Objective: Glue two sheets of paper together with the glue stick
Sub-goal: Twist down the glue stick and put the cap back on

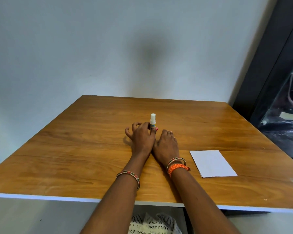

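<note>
Glue stick: we see a small white plastic glue stick (153, 122) standing upright on the table, near the middle of the top, its rounded white cap on. A blue-and-white label wraps the lower body; we cannot read any brand or writing on it.

Left hand: our left hand (141, 137) grips the glue stick low on its body, thumb on the right side and fingers curled round the left. The little finger and ring finger are spread loosely away to the left.

Right hand: our right hand (166, 144) lies palm down on the table just beside the left hand, fingers together and slack, holding nothing. Its thumb side touches the left wrist.

Paper: a white rectangular sheet of paper (212, 163) lies flat on the table to the right of the right forearm, apart from both hands. We cannot tell whether it is one sheet or two stacked. It carries no writing that we can see.

Wrists: a beaded bangle (129, 177) circles the left wrist; a similar bangle and an orange braided thread (178, 168) circle the right.

Table: the brown wood-grain table (74, 149) has a pale front edge.

Surroundings: a plain pale wall (91, 48) stands behind the table, and a dark glass-fronted cabinet (281, 81) at the far right.
</note>
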